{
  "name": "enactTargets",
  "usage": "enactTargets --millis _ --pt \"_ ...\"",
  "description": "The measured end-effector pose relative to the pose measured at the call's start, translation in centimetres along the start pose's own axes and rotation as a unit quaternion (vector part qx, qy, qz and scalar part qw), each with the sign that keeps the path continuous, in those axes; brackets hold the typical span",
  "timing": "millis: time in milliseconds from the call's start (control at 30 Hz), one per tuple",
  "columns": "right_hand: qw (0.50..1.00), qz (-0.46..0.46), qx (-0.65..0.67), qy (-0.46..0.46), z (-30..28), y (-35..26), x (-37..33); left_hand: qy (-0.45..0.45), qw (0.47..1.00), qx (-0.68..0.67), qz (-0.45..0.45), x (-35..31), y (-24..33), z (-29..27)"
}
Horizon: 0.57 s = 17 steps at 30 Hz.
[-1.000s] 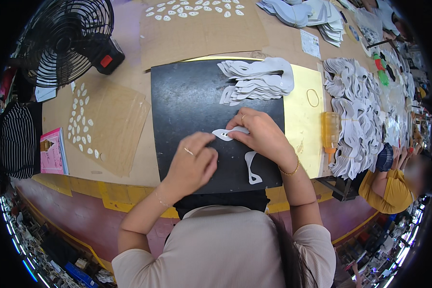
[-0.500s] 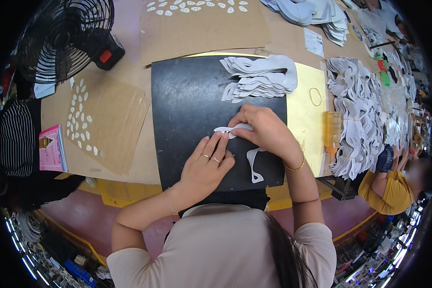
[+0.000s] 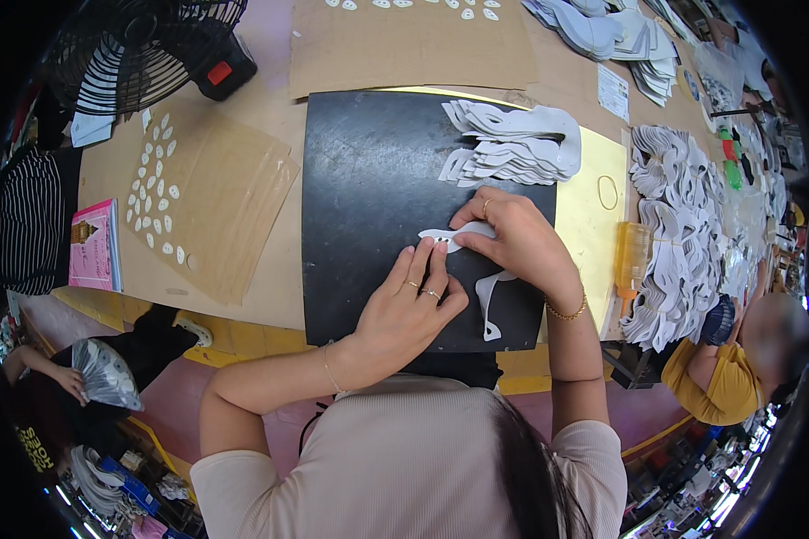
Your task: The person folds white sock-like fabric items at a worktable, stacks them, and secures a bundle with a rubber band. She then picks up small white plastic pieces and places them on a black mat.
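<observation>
A curved white cut piece (image 3: pixel 435 237), like a shoe upper part, lies on the black mat (image 3: pixel 368 189). My right hand (image 3: pixel 521 238) pinches its upper arm between thumb and fingers. My left hand (image 3: pixel 409 305) is stretched out flat, with fingertips pressing near the end of that arm, where small dark holes show. A second white arm (image 3: pixel 487 305) sticks out below my right hand; whether it joins the held piece is hidden under the hand. Just beyond my hands, a stack of similar white curved pieces (image 3: pixel 521 148) rests on the mat.
Cardboard sheets (image 3: pixel 234 216) with small white oval pieces lie left and far. A black fan (image 3: pixel 144 54) stands far left, near a pink booklet (image 3: pixel 93 247). At right are an orange-capped bottle (image 3: pixel 632 256), a rubber band (image 3: pixel 608 191) and bundled white pieces (image 3: pixel 670 260).
The view has shifted, so the table appears farther right. Both hands stay at the same piece with little change. A person holding a clear bag of pale things now shows at lower left.
</observation>
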State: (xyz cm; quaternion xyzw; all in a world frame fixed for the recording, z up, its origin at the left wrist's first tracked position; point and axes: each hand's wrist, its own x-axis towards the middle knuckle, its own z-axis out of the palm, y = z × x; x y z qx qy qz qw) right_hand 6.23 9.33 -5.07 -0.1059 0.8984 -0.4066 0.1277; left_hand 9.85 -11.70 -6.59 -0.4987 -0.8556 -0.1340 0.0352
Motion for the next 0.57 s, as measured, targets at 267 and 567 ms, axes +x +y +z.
enactTargets --millis 267,567 --pt "1.000 -0.004 -0.019 0.012 0.12 0.04 -0.08 0.001 1.000 -0.009 0.002 -0.15 -0.07 0.27" --pt "1.000 0.022 -0.005 -0.014 0.00 0.01 0.24 0.005 0.998 -0.039 -0.040 0.16 0.57 0.47"
